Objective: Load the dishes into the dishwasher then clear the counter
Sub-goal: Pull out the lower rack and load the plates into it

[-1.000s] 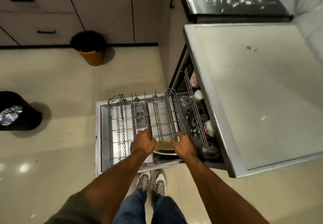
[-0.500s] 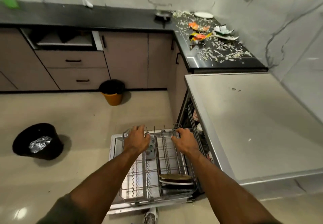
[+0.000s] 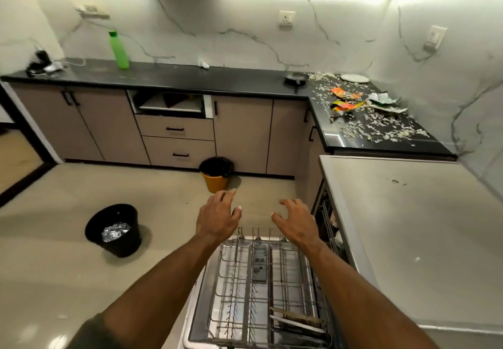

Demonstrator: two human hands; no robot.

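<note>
The dishwasher door lies open below me with the lower wire rack (image 3: 261,280) pulled out over it. Two plates (image 3: 296,321) stand on edge at the rack's near right corner. My left hand (image 3: 216,219) and my right hand (image 3: 295,222) hover above the rack's far end, fingers loosely spread, holding nothing. Cups sit in the upper rack (image 3: 330,226) under the grey dishwasher top (image 3: 408,226). On the black counter (image 3: 190,78) at the right lie a white plate (image 3: 354,78), a small dark pan (image 3: 295,78), torn wrappers (image 3: 345,99) and scattered white scraps (image 3: 381,127).
An orange bin with a black liner (image 3: 216,174) stands by the cabinets. A black bin holding crumpled foil (image 3: 114,230) sits on the floor to the left. A green bottle (image 3: 119,49) stands on the counter's left part, and one top drawer (image 3: 170,103) is open.
Both hands let go of the rack and rose above its far end. My view lifted from the dishwasher to the counter and wall.
</note>
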